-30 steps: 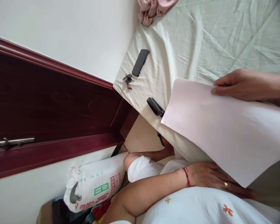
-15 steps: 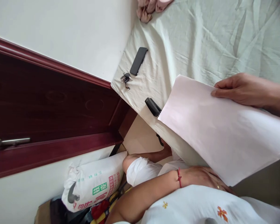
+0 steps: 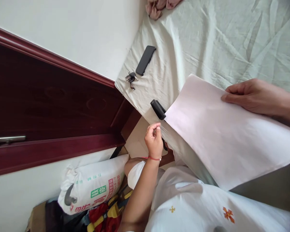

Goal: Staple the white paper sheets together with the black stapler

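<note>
Head: paper (image 3: pixel 227 135) over cloth edge (image 3: pixel 143 111)

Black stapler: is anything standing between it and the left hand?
Nothing visible stands between the left hand and the black stapler. The paper in the right hand has one corner right by the stapler, but off that path; whether they touch is unclear.

Hands: two, left hand (image 3: pixel 154 141) and right hand (image 3: pixel 255 95)
Paper (image 3: pixel 232 138): one sheet on top; further layers cannot be told
Black stapler (image 3: pixel 158 109): one
Phone (image 3: pixel 145 60): one
Key bunch (image 3: pixel 131 77): one, keys too small to count
Sack (image 3: pixel 91 187): one
Pink cloth (image 3: pixel 156 9): one bundle
Red wristband (image 3: pixel 155 158): one
Shirt motifs (image 3: pixel 228 214): two, yellow and orange
Door handle (image 3: pixel 12 139): one
</note>
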{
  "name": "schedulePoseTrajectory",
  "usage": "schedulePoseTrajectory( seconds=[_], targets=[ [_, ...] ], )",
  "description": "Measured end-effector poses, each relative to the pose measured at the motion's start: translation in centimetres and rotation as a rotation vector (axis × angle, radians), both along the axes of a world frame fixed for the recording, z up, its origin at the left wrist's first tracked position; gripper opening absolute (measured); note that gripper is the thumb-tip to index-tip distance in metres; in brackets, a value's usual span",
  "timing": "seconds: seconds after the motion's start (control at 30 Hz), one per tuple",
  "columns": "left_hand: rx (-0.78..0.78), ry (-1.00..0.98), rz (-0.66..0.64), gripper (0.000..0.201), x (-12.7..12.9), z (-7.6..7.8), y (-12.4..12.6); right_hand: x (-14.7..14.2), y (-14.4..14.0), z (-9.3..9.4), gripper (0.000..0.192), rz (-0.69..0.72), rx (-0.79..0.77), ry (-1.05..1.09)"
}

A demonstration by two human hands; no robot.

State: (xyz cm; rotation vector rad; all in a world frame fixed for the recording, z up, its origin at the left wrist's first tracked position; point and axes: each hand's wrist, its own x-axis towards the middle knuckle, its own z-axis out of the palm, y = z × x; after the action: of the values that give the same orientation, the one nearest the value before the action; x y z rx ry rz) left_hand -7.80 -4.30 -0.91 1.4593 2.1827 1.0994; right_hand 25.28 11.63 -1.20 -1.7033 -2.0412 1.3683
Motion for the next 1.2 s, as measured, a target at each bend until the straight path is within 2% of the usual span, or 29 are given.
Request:
schedulePoseTrajectory(
  seconds=[0.1,0.2,0.27,0.43,0.57,0.67,0.77,0.93,1.2],
  targets=[
    [0.180,0.298,-0.127,0.037,-0.7,-1.5,1.9,-0.3,-0.1,0.5,0.042,0.028,-0.078,-0.041],
    [0.209,0.364,-0.275,0.044,-0.6,-2.8,2.6,-0.6,-0.2,0.9,0.040,0.029,-0.102,-0.037],
    [0.231,0.362,-0.297,0.045,-0.3,-3.5,2.6,-0.6,-0.2,1.0,0.037,0.026,-0.137,-0.034],
    [0.262,0.364,-0.194,0.044,0.2,-4.3,2.2,-0.6,-0.1,0.8,0.034,0.006,-0.146,-0.044],
    [0.225,0.443,-0.125,0.040,0.1,-3.4,2.7,-0.4,-0.2,0.6,0.035,0.004,-0.125,-0.012],
    [0.264,0.561,-0.082,0.033,0.1,-2.6,3.3,-0.4,-0.2,0.6,0.034,-0.011,-0.138,-0.023],
    [0.302,0.624,-0.071,0.028,0.4,-2.3,3.8,-0.4,-0.2,0.7,0.034,-0.019,-0.151,-0.030],
    [0.279,0.602,-0.032,0.031,0.9,-2.8,4.0,-0.3,0.0,0.8,0.034,0.004,-0.107,-0.036],
    [0.257,0.562,-0.077,0.033,0.7,-3.4,3.8,-0.5,-0.2,0.6,0.029,-0.017,-0.148,-0.084]
  ],
)
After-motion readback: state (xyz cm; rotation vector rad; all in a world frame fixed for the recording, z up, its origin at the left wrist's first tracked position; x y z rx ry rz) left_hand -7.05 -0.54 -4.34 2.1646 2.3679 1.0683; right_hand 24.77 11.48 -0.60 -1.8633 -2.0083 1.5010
